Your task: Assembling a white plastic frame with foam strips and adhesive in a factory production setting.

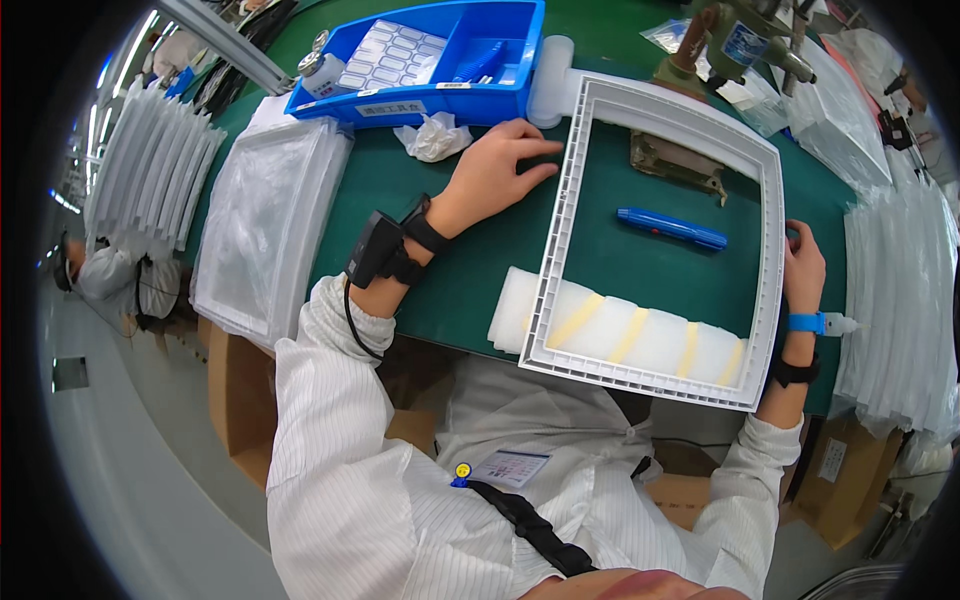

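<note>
A white rectangular plastic frame lies in front of me, its near side over a white foam roll wound with yellow tape strips. My left hand is beside the frame's upper left side, thumb and fingers apart, with nothing in it. Along the opposite outer edge, my right hand has its fingers bent against the frame; some fingertips are hidden. Through the frame's opening a blue pen-shaped tool shows on the green table mat.
Beyond my left hand stand a crumpled white tissue and a blue divided bin holding a pump bottle and a label sheet. A green metal press is at the far right. Bagged frames are stacked left; more wrapped pieces stand right.
</note>
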### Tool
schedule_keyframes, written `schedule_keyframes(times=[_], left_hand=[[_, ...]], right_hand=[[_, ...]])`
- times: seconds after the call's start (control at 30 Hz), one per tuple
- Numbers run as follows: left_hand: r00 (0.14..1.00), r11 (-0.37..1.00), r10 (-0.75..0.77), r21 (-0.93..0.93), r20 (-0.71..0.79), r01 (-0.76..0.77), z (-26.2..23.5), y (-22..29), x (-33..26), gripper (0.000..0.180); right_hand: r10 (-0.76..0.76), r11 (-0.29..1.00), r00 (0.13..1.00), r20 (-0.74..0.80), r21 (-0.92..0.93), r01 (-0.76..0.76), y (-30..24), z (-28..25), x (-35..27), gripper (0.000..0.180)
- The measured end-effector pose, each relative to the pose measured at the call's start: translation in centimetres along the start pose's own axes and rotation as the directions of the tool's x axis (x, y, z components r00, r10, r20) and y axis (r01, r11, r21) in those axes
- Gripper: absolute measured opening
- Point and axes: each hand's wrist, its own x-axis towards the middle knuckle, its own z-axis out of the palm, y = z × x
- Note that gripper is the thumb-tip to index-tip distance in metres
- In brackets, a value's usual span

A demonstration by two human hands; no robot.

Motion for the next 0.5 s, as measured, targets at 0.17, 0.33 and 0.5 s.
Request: schedule_keyframes(times=[0.17, 0.33, 0.5], left_hand=[[0.999, 0.996, 0.024, 0.082, 0.044, -0.028, 0.2, 0.6, 0.2, 0.017], [0.980, 0.991, -0.133, -0.032, -0.151, 0.129, -1.4, 1.4, 1.5, 0.009], [0.973, 0.857, -0.230, -0.478, -0.022, 0.192, -3.6, 4.3, 6.8, 0.018]], right_hand=[[0.015, 0.999, 1.000, 0.020, 0.029, -0.016, -0.2, -0.1, 0.1, 0.032], [-0.039, 0.988, 0.998, -0.050, 0.144, 0.046, -0.6, -3.4, 0.0, 0.034], [-0.239, 0.921, 0.948, -0.212, 0.261, 0.291, -6.2, -11.6, 4.4, 0.033]])
